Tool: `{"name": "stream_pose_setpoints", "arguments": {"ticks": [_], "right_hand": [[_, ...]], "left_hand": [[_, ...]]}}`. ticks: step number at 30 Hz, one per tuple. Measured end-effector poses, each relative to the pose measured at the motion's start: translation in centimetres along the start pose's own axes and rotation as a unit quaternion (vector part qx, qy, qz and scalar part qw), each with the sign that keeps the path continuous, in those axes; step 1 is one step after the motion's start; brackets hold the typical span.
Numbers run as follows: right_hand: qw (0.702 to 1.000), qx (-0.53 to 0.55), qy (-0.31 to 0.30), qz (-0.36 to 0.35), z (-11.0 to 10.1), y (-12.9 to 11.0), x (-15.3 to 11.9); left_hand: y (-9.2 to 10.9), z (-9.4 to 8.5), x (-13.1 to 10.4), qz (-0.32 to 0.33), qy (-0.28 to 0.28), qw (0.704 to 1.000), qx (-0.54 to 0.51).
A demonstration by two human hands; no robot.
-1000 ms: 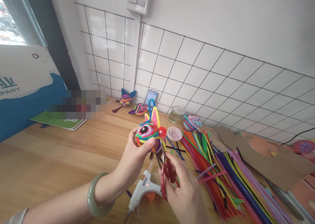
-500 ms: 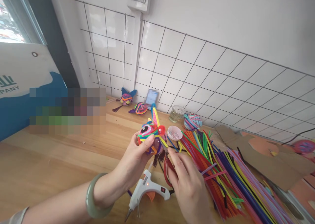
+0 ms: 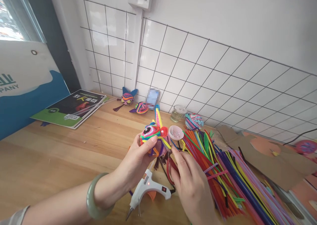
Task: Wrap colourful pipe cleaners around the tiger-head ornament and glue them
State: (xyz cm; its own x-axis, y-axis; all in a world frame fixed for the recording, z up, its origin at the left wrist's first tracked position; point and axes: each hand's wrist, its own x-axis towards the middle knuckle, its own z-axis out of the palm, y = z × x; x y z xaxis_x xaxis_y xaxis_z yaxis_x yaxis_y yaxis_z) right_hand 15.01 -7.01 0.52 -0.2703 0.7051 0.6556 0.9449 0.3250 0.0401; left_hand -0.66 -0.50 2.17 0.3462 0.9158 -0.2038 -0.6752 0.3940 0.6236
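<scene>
My left hand (image 3: pixel 142 150) is closed round a colourful pipe-cleaner animal figure (image 3: pixel 151 135) with a big black-and-white eye, a pointed pink-and-yellow ear and dark tassels below. A yellow pipe cleaner (image 3: pixel 165 144) sticks out from its right side. In my right hand (image 3: pixel 189 177) are red-handled scissors (image 3: pixel 171 169), their tip at the end of that yellow pipe cleaner. The blades are mostly hidden by my fingers, so whether they are parted is unclear. Below the figure a white glue gun (image 3: pixel 148 187) with a lit red light lies on the wooden table (image 3: pixel 61 159).
Bundles of pipe cleaners (image 3: pixel 237 178) spread over the right side, beside brown cardboard (image 3: pixel 267 159). A small bowl of beads (image 3: pixel 176 132), a glass jar (image 3: pixel 178 113) and several finished figures (image 3: pixel 127 97) stand near the wall. Books (image 3: pixel 71 108) lie at the left.
Both hands, with the figure and the scissors, have shifted slightly to the right. The scissors' tip stays by the yellow pipe cleaner.
</scene>
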Motion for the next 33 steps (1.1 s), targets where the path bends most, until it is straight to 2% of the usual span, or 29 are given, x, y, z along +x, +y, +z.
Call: {"name": "stream_pose_setpoints", "arguments": {"ticks": [11,24,33], "right_hand": [[0.997,-0.049,0.036,-0.050,-0.4,0.1,0.9],[0.994,-0.085,0.007,-0.065,-0.5,0.3,0.8],[0.995,-0.078,-0.024,-0.065,0.3,1.0,0.7]], "left_hand": [[-0.4,0.0,-0.2,0.009,0.003,1.000,0.009],[-1.6,-0.3,-0.3,-0.015,0.033,0.999,0.025],[-1.9,-0.6,0.4,-0.013,0.024,1.000,0.008]]}}
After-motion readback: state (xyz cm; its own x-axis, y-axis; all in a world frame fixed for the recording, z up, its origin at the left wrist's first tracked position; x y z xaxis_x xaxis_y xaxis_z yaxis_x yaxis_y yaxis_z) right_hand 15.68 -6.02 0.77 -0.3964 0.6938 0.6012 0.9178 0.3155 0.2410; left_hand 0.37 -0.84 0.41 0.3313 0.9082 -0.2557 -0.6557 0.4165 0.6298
